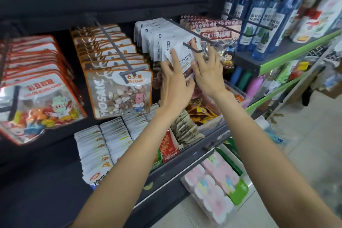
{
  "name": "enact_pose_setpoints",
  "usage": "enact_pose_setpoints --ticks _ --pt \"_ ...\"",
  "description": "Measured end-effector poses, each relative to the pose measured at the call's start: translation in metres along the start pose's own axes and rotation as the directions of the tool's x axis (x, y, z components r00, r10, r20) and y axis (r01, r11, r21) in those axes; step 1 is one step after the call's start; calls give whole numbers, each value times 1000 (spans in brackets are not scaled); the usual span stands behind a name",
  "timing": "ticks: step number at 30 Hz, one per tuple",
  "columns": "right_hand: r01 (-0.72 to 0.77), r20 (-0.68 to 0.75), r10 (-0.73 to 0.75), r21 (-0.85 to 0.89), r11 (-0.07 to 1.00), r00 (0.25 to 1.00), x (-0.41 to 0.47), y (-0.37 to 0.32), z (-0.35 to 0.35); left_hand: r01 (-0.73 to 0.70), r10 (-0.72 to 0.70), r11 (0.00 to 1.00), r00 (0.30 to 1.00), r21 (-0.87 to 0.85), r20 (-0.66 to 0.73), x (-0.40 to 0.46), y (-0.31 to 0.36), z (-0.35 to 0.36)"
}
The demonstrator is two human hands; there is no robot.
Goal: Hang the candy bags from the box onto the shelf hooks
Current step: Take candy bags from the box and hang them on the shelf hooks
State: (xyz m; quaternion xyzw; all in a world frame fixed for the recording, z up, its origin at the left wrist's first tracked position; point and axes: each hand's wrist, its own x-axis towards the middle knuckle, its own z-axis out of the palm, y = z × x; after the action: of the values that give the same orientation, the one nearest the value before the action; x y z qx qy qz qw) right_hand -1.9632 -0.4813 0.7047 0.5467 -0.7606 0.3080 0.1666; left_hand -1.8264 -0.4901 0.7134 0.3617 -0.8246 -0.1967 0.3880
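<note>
A row of white candy bags (pixel 157 37) hangs on a long grey shelf hook (pixel 187 30). The front white bag (pixel 182 55) sits near the hook's tip. My left hand (pixel 174 79) lies on the bag's left side with fingers spread and straight, one fingertip near its top corner. To the right, my right hand (pixel 208 70) touches the same bag with straight fingers reaching up toward the hook's tip. The bag's lower part is hidden behind both hands. No box is in view.
Stone candy bags (pixel 118 90) hang on a hook to the left, and red-edged jelly bean bags (pixel 37 102) further left. Maroon lollipop bags (pixel 218 33) hang to the right, beside blue bottles (pixel 259 16). A lower shelf (pixel 185 150) holds small packets and snack bins.
</note>
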Motion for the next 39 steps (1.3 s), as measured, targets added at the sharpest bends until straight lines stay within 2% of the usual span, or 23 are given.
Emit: enact_pose_setpoints --ticks 3,7,10,14,18,21,23,26,29,31,33,36,39 --pt "-20 -9 19 -85 996 1000 -8 -3 -1 50 -49 993 999 -103 13 -7 7 0" --pt "26 7 -26 -134 991 1000 -28 -6 -7 110 -97 950 993 -291 61 -25 11 -7" --pt "57 -2 -57 39 998 998 -51 -11 -14 136 -105 911 989 -389 100 -43 11 -17" --pt "134 -203 -69 327 936 977 -92 -29 -43 111 -71 897 991 -429 110 -87 19 -48" --pt "206 -311 -60 461 863 949 -144 -65 -81 -14 -16 947 996 -321 -88 -150 18 -93" --pt "301 -368 -130 459 836 921 -185 -97 -94 -140 90 978 952 -154 -291 -200 5 -124" --pt "353 -367 -190 453 818 911 -214 -118 -90 -132 104 990 930 -56 -353 -235 -11 -146" --pt "366 -256 -269 508 780 929 -255 -151 -69 -7 28 998 951 69 -308 -285 -38 -186" --pt "311 -20 -360 549 776 933 -290 -185 -45 103 -80 952 992 287 -93 -336 -78 -230" --pt "277 167 -430 552 786 887 -311 -208 -29 193 -210 917 978 350 8 -375 -110 -263" --pt "240 322 -473 557 795 820 -331 -232 -16 316 -341 869 940 382 -2 -415 -135 -301" --pt "233 465 -519 542 807 717 -359 -275 0 437 -439 820 895 370 -86 -470 -165 -354" --pt "201 524 -574 603 772 629 -380 -337 8 580 -560 755 813 306 -159 -515 -200 -407"
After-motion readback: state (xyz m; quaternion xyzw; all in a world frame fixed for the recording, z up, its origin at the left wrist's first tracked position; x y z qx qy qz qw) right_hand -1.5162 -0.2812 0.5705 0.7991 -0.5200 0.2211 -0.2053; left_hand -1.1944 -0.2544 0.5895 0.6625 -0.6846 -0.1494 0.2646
